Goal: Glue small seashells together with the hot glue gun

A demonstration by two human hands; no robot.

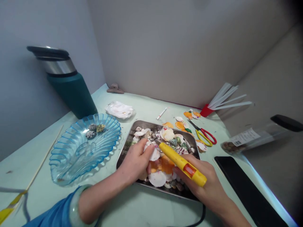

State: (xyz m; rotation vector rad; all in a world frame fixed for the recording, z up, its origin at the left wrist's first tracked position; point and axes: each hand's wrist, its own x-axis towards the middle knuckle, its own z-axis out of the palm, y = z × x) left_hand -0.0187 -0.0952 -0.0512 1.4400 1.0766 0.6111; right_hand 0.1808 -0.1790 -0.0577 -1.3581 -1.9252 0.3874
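My left hand point(136, 160) rests in the metal tray point(123, 148) of seashells, fingers pinched on a white scallop shell point(155, 154). My right hand point(205, 186) grips a yellow glue gun point(182, 164) whose nozzle points at that shell. Its black cord runs off below the tray. The tray holds several white, orange and patterned shells.
A blue shell-shaped glass dish point(80, 148) with three small dark shells sits to the left. Behind it stands a teal flask point(68, 85). Red-and-yellow scissors point(205, 134), loose shells, glue sticks point(224, 101), a clear tube point(255, 135) and a black phone point(246, 186) lie to the right.
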